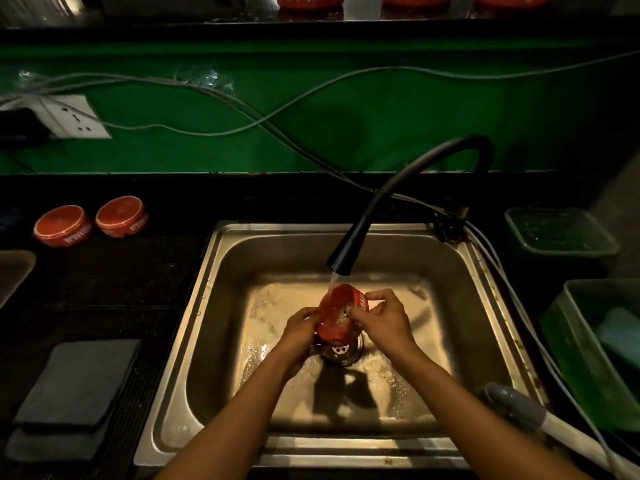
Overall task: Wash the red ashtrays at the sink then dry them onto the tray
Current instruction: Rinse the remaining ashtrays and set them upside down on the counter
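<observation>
A red ashtray is tilted on its edge over the drain of the steel sink, under water running from the black tap. My left hand grips its left side and my right hand holds its right rim, thumb on the inside. Two more red ashtrays lie upside down on the dark counter to the left of the sink. A corner of a tray shows at the left edge.
Folded grey cloths lie on the counter at front left. Green plastic tubs stand to the right of the sink. Cables and a wall socket run along the green wall. More red ashtrays sit on the upper shelf.
</observation>
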